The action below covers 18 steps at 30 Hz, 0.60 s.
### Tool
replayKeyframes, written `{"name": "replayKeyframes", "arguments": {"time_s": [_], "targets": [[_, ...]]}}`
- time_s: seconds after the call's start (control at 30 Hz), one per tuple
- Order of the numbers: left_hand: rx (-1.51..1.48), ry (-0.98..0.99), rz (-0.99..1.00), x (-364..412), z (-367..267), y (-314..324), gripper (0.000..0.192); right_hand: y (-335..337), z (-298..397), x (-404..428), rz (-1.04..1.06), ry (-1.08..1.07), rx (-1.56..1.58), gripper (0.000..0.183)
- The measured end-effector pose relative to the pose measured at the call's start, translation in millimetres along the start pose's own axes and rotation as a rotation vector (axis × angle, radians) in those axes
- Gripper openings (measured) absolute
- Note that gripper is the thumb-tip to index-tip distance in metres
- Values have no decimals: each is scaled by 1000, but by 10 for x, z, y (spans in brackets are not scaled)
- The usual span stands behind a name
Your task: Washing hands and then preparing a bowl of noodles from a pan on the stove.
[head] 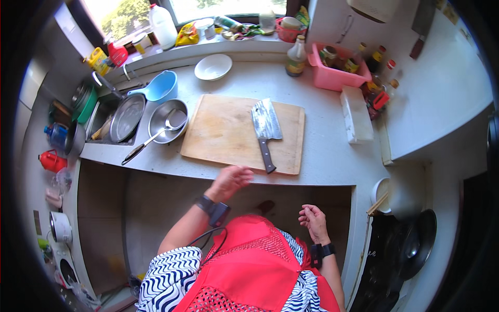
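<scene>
My left hand hovers by the counter's front edge, just below the wooden cutting board. It is slightly blurred, its fingers loosely bent and holding nothing. Lower and to the right, my right hand hangs in front of the counter, with fingers half curled and no object in them. A cleaver lies flat on the board's right half, its dark handle towards me. Left of the board, a ladle rests in a steel bowl with its handle over the rim. Behind the board sits a white bowl.
At the left are a sink with a metal basin and a blue dipper. A sauce bottle, a pink bin of bottles and a white block stand right. A wok sits on the stove.
</scene>
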<state>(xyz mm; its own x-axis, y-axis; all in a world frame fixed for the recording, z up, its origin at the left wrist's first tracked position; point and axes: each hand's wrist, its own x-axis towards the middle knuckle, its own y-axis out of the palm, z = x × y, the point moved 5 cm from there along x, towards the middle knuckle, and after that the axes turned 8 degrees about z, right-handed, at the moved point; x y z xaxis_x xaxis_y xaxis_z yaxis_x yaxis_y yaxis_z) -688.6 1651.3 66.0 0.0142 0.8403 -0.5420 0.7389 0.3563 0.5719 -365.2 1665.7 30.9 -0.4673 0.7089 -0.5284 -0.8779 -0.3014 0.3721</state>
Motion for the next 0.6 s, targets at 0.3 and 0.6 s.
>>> {"name": "replayKeyframes", "arguments": {"time_s": [0.3,0.6], "targets": [[-75,431,-625,-442,-818,-1621,52,794,380,451,173,-20,120,59],[-74,269,-570,-287,-767,-1847,52,785,344,658,-44,-58,94,52]]}}
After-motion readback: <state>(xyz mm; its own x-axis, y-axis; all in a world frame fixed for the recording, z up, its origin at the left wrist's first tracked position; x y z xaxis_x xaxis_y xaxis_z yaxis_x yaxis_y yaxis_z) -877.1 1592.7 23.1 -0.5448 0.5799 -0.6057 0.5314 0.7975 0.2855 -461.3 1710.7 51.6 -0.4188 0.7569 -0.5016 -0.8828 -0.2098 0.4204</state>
